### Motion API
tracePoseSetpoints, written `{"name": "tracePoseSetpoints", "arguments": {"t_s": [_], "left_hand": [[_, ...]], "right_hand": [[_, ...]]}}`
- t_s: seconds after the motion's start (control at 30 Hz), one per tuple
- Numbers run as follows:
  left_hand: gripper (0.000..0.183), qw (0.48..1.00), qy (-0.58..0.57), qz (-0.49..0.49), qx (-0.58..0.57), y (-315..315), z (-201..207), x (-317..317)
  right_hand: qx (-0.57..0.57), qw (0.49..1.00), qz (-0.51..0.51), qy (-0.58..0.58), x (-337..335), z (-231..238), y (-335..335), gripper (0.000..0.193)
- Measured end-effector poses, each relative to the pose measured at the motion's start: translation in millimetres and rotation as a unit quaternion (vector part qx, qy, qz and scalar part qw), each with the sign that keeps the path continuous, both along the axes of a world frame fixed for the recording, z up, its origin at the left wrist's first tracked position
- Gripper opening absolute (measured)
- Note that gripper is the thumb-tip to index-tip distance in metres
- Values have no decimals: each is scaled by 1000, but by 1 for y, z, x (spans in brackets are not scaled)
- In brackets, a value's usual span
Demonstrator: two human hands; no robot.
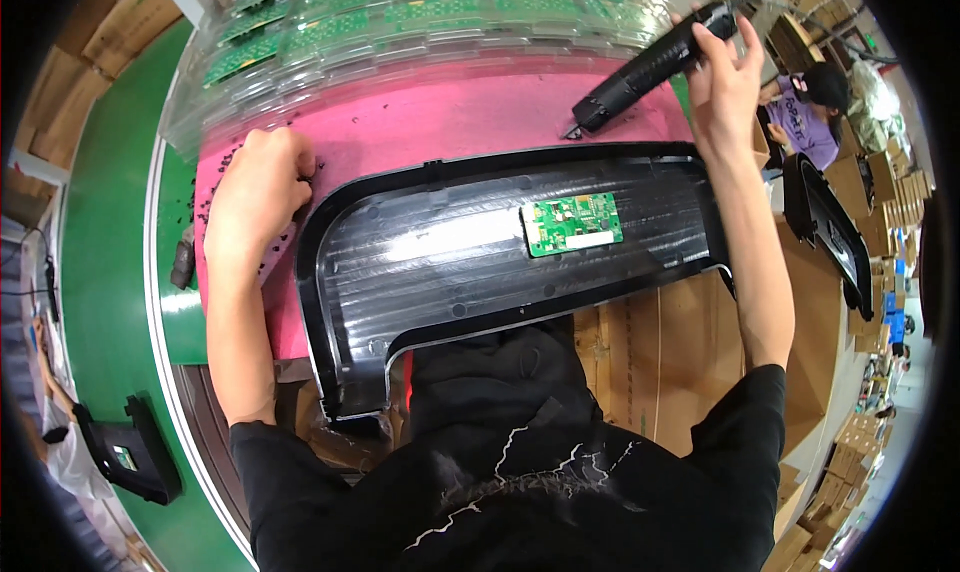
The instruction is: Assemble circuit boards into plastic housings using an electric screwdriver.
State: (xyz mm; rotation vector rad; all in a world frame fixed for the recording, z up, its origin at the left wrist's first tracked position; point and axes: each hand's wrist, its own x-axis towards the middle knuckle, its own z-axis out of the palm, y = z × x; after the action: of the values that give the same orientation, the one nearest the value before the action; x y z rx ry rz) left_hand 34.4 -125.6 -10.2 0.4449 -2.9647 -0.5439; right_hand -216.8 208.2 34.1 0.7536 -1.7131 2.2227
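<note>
My right hand (pixel 725 82) is wrapped round a black electric screwdriver (pixel 640 80), its bit pointing down and left, close to the pink mat (pixel 440 107). At the mat's left side my left hand (pixel 252 177) is closed with curled fingers, among scattered small black screws (pixel 228 158). Whatever its fingertips hold is hidden. Between my arms lies a large curved black plastic shell (pixel 430 287), hollow side up, its near edge over my lap. A green circuit board (pixel 572 224) with a white connector sits inside the shell, right of its middle.
Stacked clear plastic trays (pixel 330 47) of green circuit boards stand at the mat's far side. A dark roll-shaped object (pixel 183 262) lies left of the mat. A green belt (pixel 110 232) runs along the left, carrying another black shell (pixel 130 452). Another person (pixel 805 117) sits at right.
</note>
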Motion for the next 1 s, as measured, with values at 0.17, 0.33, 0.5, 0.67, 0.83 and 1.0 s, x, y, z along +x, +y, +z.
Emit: {"name": "tracePoseSetpoints", "arguments": {"t_s": [0.17, 0.33, 0.5, 0.67, 0.83, 1.0], "left_hand": [[19, 1000, -3, 1, 22, -8, 4, -7], [19, 996, 71, -9, 50, 8, 25, -17], [11, 932, 139, -194, 271, 50, 51, -37], [12, 868, 114, -284, 390, 92, 75, -51], [16, 801, 96, -325, 493, 92, 63, -55], [15, 773, 131, -296, 546, 92, 60, -56]], "right_hand": [[58, 968, 196, -148, 33, -1, -27, 42], [-236, 743, 621, 76, 13, -11, -41, 46], [-227, 945, 186, -144, 126, 49, -49, 46], [-217, 893, 386, -74, 127, 49, -18, 58], [-240, 897, 367, -55, 138, 58, -16, 54], [-195, 914, 355, 25, 143, 66, -1, 45]]}}
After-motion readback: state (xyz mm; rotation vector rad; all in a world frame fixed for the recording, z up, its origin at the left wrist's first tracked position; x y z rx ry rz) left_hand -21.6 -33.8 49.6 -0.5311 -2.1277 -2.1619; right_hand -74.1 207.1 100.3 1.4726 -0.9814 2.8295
